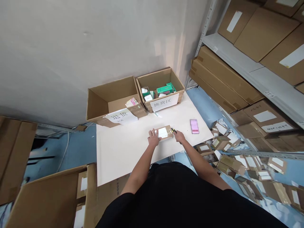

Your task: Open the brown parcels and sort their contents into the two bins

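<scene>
Parcel (164, 133) pinned under your left hand (154, 137)

Your hands stay apart, one at each end of the small cardboard parcel; your left palm lies spread across its white label, while your right hand (179, 136) closes on a yellow-and-black tool (173, 130), too small to tell as cutter or marker; the white board (123, 155) lies beneath both hands; a pink packet (194, 126) sits beyond your right hand; two cardboard cartons (111, 93) stand ahead; if that tool is a blade, a slip toward your left fingers could cut them; light pressure could let the parcel skid on the smooth board.
</scene>
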`<state>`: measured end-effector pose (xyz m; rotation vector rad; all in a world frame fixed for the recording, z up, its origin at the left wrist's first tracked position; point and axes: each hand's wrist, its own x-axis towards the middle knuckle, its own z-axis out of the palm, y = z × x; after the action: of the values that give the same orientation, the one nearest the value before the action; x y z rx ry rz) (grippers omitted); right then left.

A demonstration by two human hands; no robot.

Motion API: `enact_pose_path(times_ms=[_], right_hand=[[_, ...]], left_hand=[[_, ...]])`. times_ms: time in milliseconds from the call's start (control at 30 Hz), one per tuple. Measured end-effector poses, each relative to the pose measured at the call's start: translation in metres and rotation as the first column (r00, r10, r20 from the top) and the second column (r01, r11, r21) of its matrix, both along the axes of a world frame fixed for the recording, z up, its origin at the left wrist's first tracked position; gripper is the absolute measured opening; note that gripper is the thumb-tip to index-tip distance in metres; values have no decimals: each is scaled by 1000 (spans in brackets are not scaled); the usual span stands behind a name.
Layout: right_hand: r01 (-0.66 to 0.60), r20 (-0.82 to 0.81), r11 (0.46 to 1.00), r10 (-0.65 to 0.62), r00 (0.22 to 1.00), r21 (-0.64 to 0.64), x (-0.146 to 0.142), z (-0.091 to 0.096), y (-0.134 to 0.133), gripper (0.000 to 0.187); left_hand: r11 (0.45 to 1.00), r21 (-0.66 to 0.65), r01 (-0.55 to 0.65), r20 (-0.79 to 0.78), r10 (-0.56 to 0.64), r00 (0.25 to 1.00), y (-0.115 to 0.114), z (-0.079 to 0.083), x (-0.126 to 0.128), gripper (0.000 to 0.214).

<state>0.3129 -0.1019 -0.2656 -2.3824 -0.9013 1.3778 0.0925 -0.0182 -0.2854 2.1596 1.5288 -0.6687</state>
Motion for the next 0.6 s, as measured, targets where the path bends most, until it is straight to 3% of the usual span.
enact_pose_path(times_ms=[167,433,533,600], right_hand=[[-84,31,995,85,996,-54,1,10,-2,37],[-89,14,995,90,996,-37,0,6,-25,28],[-70,-8,997,70,998,15,6,1,-34,26],[17,17,994,-19,1000,106,3,-4,-40,29]], left_hand=[[1000,9,3,-16,-3,1000,-1,4,2,81],[1000,10,21,-32,-21,999,-1,5,3,81],[1000,-7,24,-19,-24,1000,0,9,2,82],[1000,-3,13,1,-13,1000,-1,13,1,82]])
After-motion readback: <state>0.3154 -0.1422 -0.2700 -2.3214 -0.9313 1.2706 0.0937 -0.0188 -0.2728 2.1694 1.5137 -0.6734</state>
